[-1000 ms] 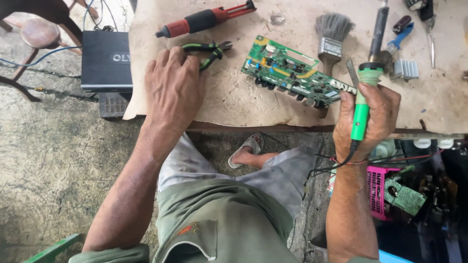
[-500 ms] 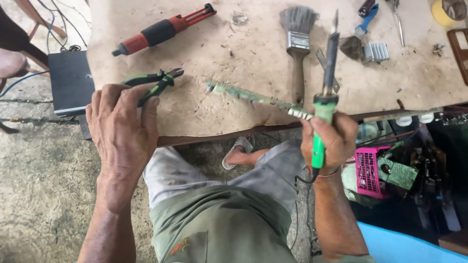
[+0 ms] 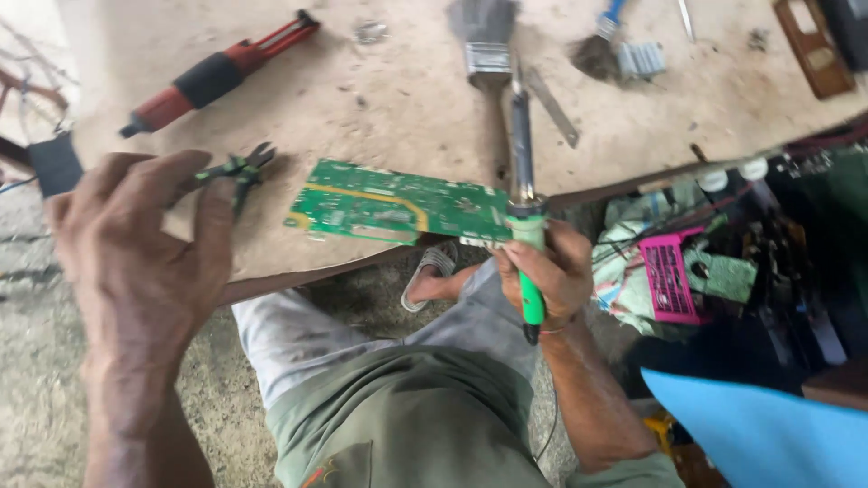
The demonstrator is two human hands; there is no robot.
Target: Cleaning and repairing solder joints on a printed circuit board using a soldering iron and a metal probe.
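Note:
My right hand [image 3: 551, 271] grips a green-handled soldering iron [image 3: 523, 172] and, with the same fingers, the right end of a green circuit board [image 3: 398, 203]. The board is lifted above the table edge with its flat solder side up. The iron's dark shaft points away from me over the table. My left hand [image 3: 145, 244] hovers with its fingers spread and empty, just left of green-handled cutters [image 3: 237, 170] lying on the table.
On the worn tabletop [image 3: 380, 81] lie a red and black screwdriver [image 3: 212, 72], a paintbrush [image 3: 488, 45], a small blue-handled brush [image 3: 604, 36] and a metal strip [image 3: 551, 108]. Cluttered parts and a pink plastic piece [image 3: 669, 280] sit lower right.
The circuit board has been lifted from the table and turned over, solder side up. My left hand has risen off the tabletop and spread beside the cutters.

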